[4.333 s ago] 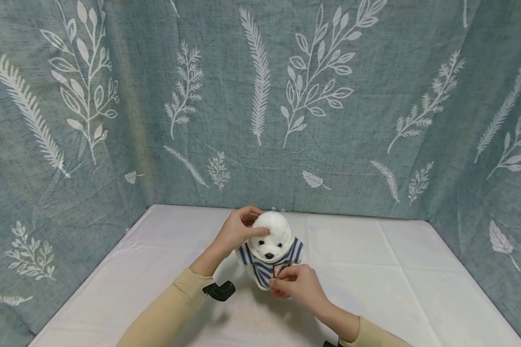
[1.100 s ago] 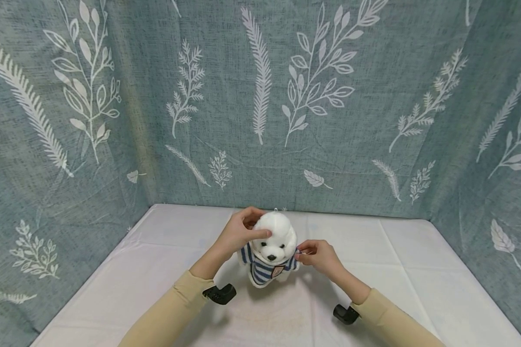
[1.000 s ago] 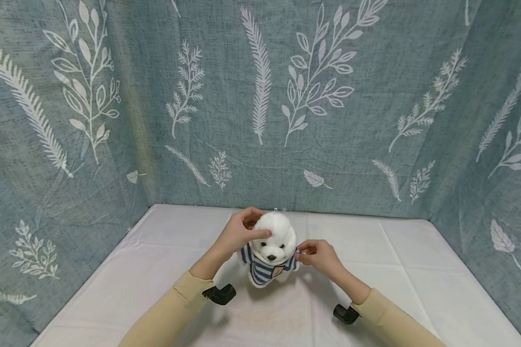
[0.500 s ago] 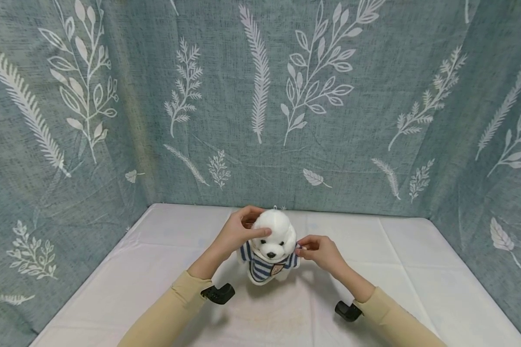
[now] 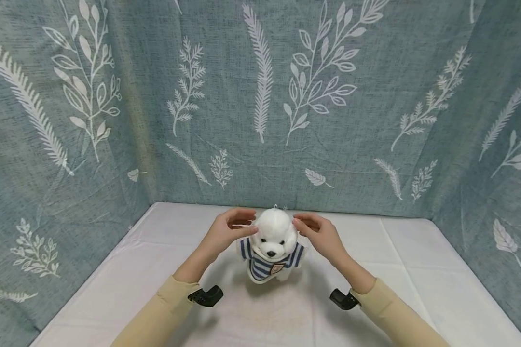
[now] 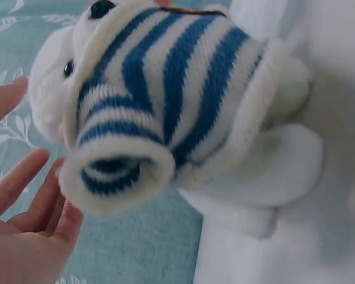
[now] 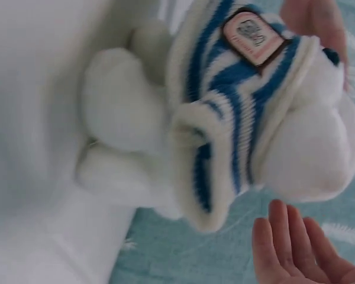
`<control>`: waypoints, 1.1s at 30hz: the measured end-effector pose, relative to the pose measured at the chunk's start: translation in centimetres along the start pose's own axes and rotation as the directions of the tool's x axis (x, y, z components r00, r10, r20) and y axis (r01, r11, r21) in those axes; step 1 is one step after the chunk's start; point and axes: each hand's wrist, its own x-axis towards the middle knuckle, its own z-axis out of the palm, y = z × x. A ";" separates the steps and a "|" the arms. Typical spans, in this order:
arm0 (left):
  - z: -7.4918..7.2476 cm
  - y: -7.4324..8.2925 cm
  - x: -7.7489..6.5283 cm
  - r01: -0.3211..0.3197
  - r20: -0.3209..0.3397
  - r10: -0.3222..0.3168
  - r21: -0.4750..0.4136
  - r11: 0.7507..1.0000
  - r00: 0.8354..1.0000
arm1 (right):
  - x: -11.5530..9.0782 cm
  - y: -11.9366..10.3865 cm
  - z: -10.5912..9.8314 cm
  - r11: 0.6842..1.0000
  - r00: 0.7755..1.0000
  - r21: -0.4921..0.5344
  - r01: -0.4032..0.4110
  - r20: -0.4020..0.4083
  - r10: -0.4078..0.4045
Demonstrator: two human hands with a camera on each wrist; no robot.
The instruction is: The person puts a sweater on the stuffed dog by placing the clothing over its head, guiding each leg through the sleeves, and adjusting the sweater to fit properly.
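A white plush dog stands upright on the table in the head view, facing me. It wears a blue-and-white striped knit sweater with a small badge on the chest. My left hand is beside its head, thumb and fingers parted and loosely bent, holding nothing. On the other side of the head my right hand has relaxed fingers, its tips close to or touching the plush. Both wrist views show hollow sleeve cuffs, the left one and the right one, with no paw visible in them.
A white cloth covers the table. Behind and on both sides hangs a grey-green curtain printed with white leaves. Black wrist devices sit at both cuffs of the beige sleeves. A small loop tops the plush's head.
My right hand has let go of the sweater's sleeve and moved up beside the head. The left hand has come off the head, slightly to the left. Earlier, the right hand pinched the sweater's front.
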 end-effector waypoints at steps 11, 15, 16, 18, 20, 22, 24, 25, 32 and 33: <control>-0.6 -2.1 -1.5 0.060 0.049 -0.060 0.011 0.998 0.997 | 0.8 -1.9 2.0 0.991 0.985 0.045 0.129 0.110 -0.133; -0.5 -2.4 -1.7 0.071 0.065 -0.072 0.017 0.997 0.995 | 1.0 -2.0 2.4 0.992 0.986 0.022 0.125 0.111 -0.126; -0.5 -2.4 -1.7 0.071 0.070 -0.072 0.021 0.997 0.995 | 1.0 -2.0 2.5 0.992 0.986 0.018 0.123 0.111 -0.124; -0.5 -2.4 -1.8 0.071 0.082 -0.072 0.023 0.997 0.994 | 1.0 -1.9 2.5 0.993 0.986 0.017 0.119 0.114 -0.120; -0.4 -2.4 -1.8 0.063 0.104 -0.065 0.026 0.998 0.992 | 1.1 -1.9 2.5 0.993 0.985 0.021 0.119 0.120 -0.120; -0.3 -2.5 -1.8 0.054 0.124 -0.056 0.026 0.998 0.991 | 1.2 -1.9 2.5 0.992 0.985 0.026 0.120 0.124 -0.123; -0.2 -2.6 -1.7 0.045 0.132 -0.048 0.026 0.999 0.990 | 1.3 -1.9 2.5 0.992 0.984 0.031 0.119 0.127 -0.122; -0.1 -2.6 -1.7 0.044 0.131 -0.047 0.026 0.999 0.990 | 1.3 -1.9 2.5 0.993 0.985 0.031 0.116 0.128 -0.119; 0.0 -2.7 -1.7 0.054 0.061 -0.056 0.031 0.998 0.997 | 0.1 -4.1 2.1 0.993 0.983 0.030 0.111 0.141 -0.114; 0.0 -2.7 -1.6 0.057 0.055 -0.058 0.028 0.998 0.997 | -0.1 -4.4 2.1 0.993 0.983 0.032 0.116 0.142 -0.120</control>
